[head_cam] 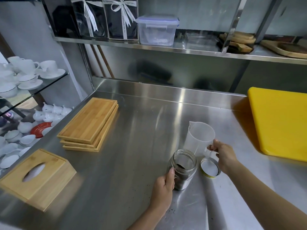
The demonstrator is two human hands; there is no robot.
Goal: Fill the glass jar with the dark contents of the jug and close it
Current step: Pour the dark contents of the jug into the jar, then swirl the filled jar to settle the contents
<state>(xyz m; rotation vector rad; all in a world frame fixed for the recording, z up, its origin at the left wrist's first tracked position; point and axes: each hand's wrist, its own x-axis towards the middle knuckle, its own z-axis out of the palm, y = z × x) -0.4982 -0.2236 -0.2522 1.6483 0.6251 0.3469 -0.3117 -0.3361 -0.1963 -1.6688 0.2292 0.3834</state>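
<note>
A glass jar (183, 165) stands open and upright on the steel counter, with dark contents filling its lower part. My left hand (163, 185) grips its left side. Just behind it stands a translucent plastic jug (200, 136), upright, and it looks empty. My right hand (223, 156) holds the jug's handle at its right side. The jar's lid (209, 169) lies upside down on the counter between the jar and my right wrist, its white inside facing up and a gold rim around it.
A stack of wooden trays (90, 125) and a wooden tissue box (38, 178) sit to the left. A yellow cutting board (280, 122) lies at the right. Dark crumbs (171, 210) speckle the counter near me. A steel shelf (166, 47) overhangs the back.
</note>
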